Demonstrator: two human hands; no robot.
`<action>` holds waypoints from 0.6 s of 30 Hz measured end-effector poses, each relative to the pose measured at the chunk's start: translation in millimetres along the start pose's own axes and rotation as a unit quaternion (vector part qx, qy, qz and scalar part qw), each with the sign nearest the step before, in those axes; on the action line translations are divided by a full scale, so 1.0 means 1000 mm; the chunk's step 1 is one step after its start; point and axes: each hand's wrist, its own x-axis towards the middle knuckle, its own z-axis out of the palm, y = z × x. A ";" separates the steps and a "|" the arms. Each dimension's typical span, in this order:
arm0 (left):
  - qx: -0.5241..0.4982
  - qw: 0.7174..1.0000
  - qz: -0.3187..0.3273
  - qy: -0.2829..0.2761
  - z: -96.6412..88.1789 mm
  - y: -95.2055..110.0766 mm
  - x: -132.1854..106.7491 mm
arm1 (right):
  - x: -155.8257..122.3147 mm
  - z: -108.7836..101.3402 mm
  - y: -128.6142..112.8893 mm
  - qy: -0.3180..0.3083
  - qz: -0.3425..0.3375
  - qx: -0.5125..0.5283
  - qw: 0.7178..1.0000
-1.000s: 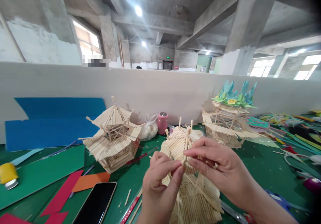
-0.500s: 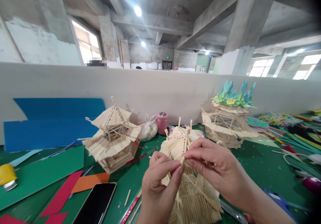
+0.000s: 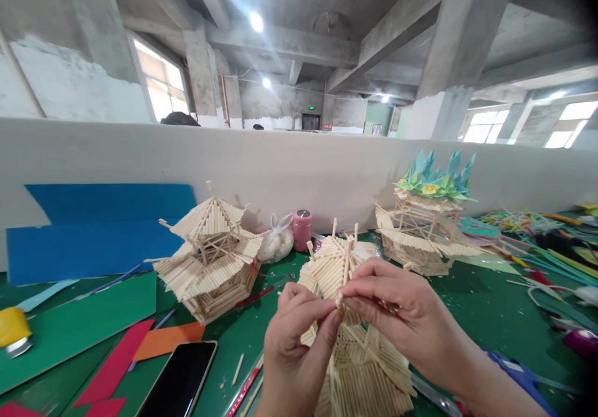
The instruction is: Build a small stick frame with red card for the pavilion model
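Observation:
A pagoda model of pale wooden sticks (image 3: 355,367) stands on the green table right in front of me. My left hand (image 3: 296,348) and my right hand (image 3: 402,317) meet at its upper roof. Both pinch a thin wooden stick (image 3: 344,272) that rises along the roof ridge. The fingertips of the two hands touch at the stick's lower end.
A finished stick pagoda (image 3: 210,255) stands to the left, another with paper leaves on top (image 3: 427,220) to the right. A phone (image 3: 180,379), coloured card pieces (image 3: 112,367), a pink jar (image 3: 303,229), a plastic bag (image 3: 278,242) and blue foam sheets (image 3: 93,230) lie around. A grey partition (image 3: 299,167) runs behind.
Both hands shifted very slightly left and down along the stick. The view tilted a little.

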 end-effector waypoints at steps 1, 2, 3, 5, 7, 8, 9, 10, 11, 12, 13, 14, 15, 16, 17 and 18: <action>0.001 1.000 0.000 -0.002 0.000 0.000 0.000 | 0.000 0.000 0.000 0.000 0.000 -0.001 1.000; 0.002 1.000 0.000 -0.004 0.000 0.000 0.000 | 0.000 0.000 0.000 0.000 0.001 -0.002 1.000; 0.004 1.000 0.000 -0.006 0.000 0.001 0.000 | 0.000 -0.001 0.000 -0.001 0.002 -0.003 1.000; 0.010 1.000 0.001 -0.009 -0.001 0.001 0.001 | 0.000 -0.001 0.000 -0.002 0.003 -0.006 1.000; 0.014 1.000 0.001 -0.010 -0.001 0.001 0.001 | 0.000 -0.001 0.000 -0.001 0.001 -0.006 1.000; 0.017 1.000 0.000 -0.011 -0.001 0.001 0.001 | 0.000 0.000 0.000 -0.001 0.001 -0.006 1.000; 0.018 1.000 0.000 -0.011 0.000 0.001 0.001 | 0.000 0.000 0.000 0.000 0.000 -0.005 1.000; 0.018 1.000 0.000 -0.011 0.000 0.000 0.002 | 0.000 0.000 0.000 0.001 0.000 -0.003 1.000; 0.018 1.000 0.001 -0.011 0.000 0.000 0.002 | 0.000 0.000 0.000 0.002 -0.001 -0.002 1.000; 0.017 1.000 0.003 -0.011 0.000 -0.001 0.002 | 0.000 0.000 0.000 0.002 -0.001 -0.002 1.000; 0.017 1.000 0.006 -0.011 0.000 -0.001 0.002 | 0.000 0.000 0.000 0.002 -0.001 -0.001 1.000; 0.017 1.000 0.008 -0.011 0.000 -0.002 0.002 | 0.000 0.000 0.000 0.003 -0.001 -0.001 1.000; 0.017 1.000 0.008 -0.011 0.000 -0.002 0.002 | 0.000 0.000 0.000 0.002 -0.002 -0.002 1.000; 0.017 1.000 0.008 -0.011 0.000 -0.003 0.001 | 0.000 0.000 0.000 0.002 -0.001 -0.003 1.000; 0.017 1.000 0.007 -0.012 0.000 -0.003 0.001 | 0.000 0.000 0.000 0.002 -0.001 -0.004 1.000; 0.018 1.000 0.006 -0.012 0.000 -0.003 0.000 | 0.000 0.000 0.000 0.002 -0.001 -0.004 1.000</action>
